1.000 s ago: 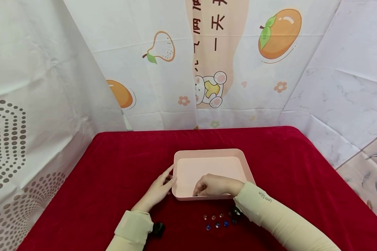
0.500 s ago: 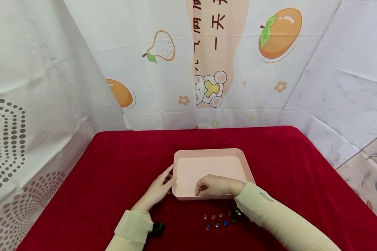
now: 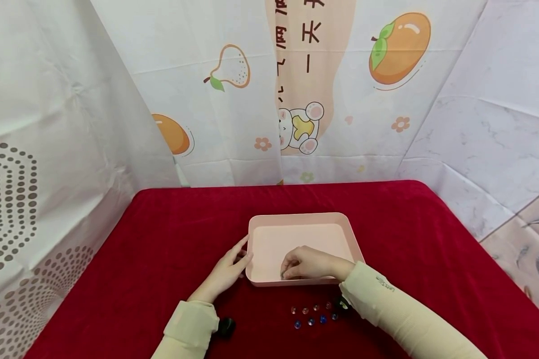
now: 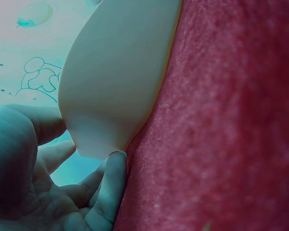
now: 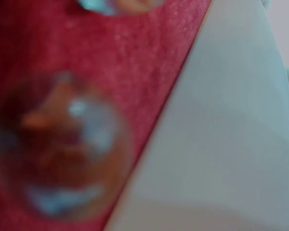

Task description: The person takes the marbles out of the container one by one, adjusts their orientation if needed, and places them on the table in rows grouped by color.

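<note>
A shallow pale pink tray (image 3: 298,220) lies on the red cloth. My left hand (image 3: 224,273) holds its left end, the thumb and fingers on either side of the wall in the left wrist view. Inside the tray's near side is my right hand (image 3: 307,263), thumb and index finger pinched low over the floor. A small speck, likely a glass marble, shows at its fingertips, mostly hidden by them. Several glass marbles (image 3: 311,322) stand in two rows before the tray, reddish ones behind blue ones. One marble (image 5: 62,149) looms large and blurred in the right wrist view.
The red cloth (image 3: 184,229) covers the whole table. A printed white curtain (image 3: 242,124) hangs behind its far edge, with more sheets at both sides. The tray's low wall (image 5: 221,125) stands between the marbles and the tray's floor.
My right hand has shifted slightly right and away from the near wall, its fingertips lifting a little. The marbles by that wrist show more clearly. My left hand and the tray have stayed put.
</note>
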### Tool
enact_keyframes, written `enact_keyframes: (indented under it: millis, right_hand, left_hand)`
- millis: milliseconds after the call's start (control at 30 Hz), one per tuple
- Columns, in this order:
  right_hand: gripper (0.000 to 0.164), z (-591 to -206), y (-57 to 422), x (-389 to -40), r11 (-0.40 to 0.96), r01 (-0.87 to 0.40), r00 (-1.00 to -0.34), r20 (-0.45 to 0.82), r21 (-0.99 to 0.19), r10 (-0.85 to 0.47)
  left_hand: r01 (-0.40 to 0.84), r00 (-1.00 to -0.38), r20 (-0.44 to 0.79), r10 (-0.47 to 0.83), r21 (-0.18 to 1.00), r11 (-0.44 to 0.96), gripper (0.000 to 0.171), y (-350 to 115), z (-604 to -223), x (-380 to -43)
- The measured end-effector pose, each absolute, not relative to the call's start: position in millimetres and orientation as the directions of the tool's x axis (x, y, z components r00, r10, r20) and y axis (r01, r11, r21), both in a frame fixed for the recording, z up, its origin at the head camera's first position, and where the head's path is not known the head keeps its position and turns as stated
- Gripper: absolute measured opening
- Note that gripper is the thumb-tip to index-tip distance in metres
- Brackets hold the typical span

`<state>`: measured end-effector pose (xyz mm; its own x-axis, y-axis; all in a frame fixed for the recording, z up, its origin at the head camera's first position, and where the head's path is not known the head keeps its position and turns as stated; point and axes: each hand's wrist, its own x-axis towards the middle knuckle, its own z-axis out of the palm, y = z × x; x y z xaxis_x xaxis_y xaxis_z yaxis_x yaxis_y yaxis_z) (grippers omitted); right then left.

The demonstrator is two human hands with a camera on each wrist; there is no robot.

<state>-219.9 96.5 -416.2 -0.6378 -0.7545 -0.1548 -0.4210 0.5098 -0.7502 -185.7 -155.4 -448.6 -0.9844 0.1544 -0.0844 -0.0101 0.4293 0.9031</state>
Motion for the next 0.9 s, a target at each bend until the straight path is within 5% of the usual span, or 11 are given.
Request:
enact_keyframes:
  millis: [367, 900]
  right_hand:
    - [0.010, -413, 107, -216, 0.465, -0.329, -0.713, -0.107, -0.822, -0.693]
    - [0.012, -396, 126, -197, 0.411, -0.359, -0.794, 0.042, -0.838, -0.607]
  left_hand:
    - [-0.021, -0.982, -0.101, 0.162, 0.901, 0.432, 0.058, -156, -448, -185]
    - [-0.015, -0.982, -0.094, 0.161, 0.900, 0.436, 0.058, -155, -448, -185]
